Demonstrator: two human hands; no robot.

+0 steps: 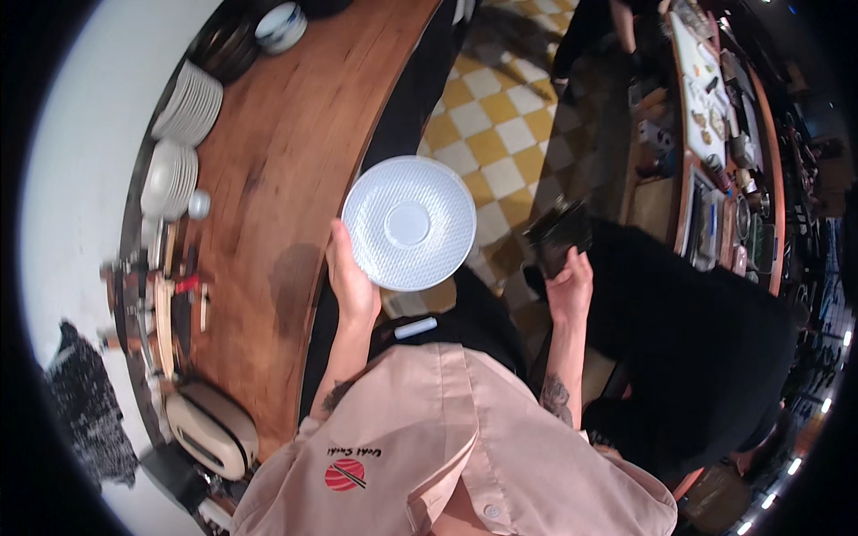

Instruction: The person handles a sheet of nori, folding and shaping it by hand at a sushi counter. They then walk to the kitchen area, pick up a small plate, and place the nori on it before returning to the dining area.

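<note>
My left hand (355, 285) grips the left edge of a round, pale disc (439, 228), a lid or a plate. Its face has a fine raised pattern around a smooth central circle. To the right, my right hand (570, 285) pinches a stack of thin, dark sheets (563, 231) that look like nori. The sheets are held over the floor, close to a person in black. Both hands are in front of my body and apart from each other.
A wooden counter (281, 167) runs along my left, with stacked white plates (191, 107), several knives (144, 301) and a beige case-like appliance (208, 429). At my right a person in black (690, 355) bends close. Another person (596, 33) stands farther off beside a white work board (700, 87).
</note>
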